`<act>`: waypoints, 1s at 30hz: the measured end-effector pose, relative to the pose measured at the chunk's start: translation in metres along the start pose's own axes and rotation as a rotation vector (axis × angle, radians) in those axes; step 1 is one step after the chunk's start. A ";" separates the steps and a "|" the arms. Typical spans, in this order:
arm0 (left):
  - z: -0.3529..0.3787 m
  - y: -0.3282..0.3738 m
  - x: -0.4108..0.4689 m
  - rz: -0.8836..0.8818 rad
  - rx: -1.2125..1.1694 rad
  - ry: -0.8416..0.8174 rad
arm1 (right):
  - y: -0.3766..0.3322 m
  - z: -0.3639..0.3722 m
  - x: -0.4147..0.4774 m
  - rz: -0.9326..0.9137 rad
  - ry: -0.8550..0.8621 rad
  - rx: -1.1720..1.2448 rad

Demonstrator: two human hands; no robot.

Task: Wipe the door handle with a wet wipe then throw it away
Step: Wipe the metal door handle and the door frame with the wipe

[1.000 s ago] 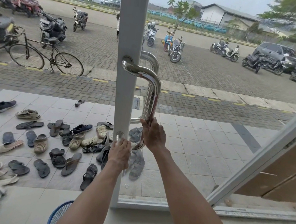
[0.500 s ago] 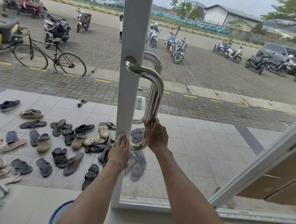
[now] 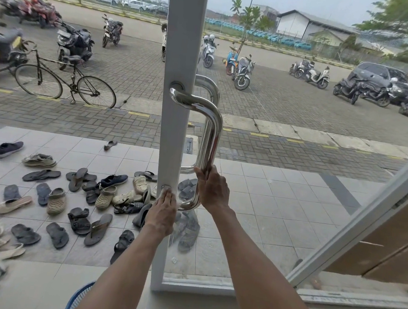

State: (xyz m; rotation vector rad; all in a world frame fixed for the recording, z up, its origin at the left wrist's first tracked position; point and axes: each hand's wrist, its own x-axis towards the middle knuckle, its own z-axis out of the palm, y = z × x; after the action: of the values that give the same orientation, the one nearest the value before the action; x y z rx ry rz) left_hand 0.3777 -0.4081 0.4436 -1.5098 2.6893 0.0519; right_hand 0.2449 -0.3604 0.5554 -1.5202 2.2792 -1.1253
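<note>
A chrome door handle (image 3: 211,135) curves off the white frame (image 3: 184,40) of a glass door at the middle of the view. My right hand (image 3: 213,190) is wrapped around the lower end of its upright bar. My left hand (image 3: 164,210) lies with its fingers pointing up against the frame, fingertips on the handle's lower mount (image 3: 167,189). No wet wipe shows; whatever is under either palm is hidden. A matching outer handle (image 3: 209,85) is visible through the glass.
A blue mesh basket's rim (image 3: 79,301) shows at the bottom edge, left of my left arm. Outside lie several sandals and shoes (image 3: 81,200) on the tiles. A second door leaf (image 3: 366,219) stands open at the right. A bicycle (image 3: 65,83) and motorbikes are parked beyond.
Both hands stay at the lower end of the handle. Only the view has swayed slightly.
</note>
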 end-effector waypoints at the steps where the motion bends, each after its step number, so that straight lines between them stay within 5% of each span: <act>1: -0.002 -0.001 0.002 -0.026 -0.015 -0.005 | 0.000 0.001 0.000 -0.003 -0.001 0.001; 20: -0.007 0.017 0.005 -0.278 -0.618 0.144 | 0.006 0.005 0.004 -0.025 0.018 -0.017; 30: -0.007 0.009 0.003 -0.199 -0.443 0.097 | 0.007 0.005 0.004 -0.016 0.023 -0.017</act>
State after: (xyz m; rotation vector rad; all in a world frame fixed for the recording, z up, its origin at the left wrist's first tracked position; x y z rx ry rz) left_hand 0.3680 -0.4067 0.4508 -1.9321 2.7058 0.6173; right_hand 0.2411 -0.3653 0.5483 -1.5422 2.3010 -1.1370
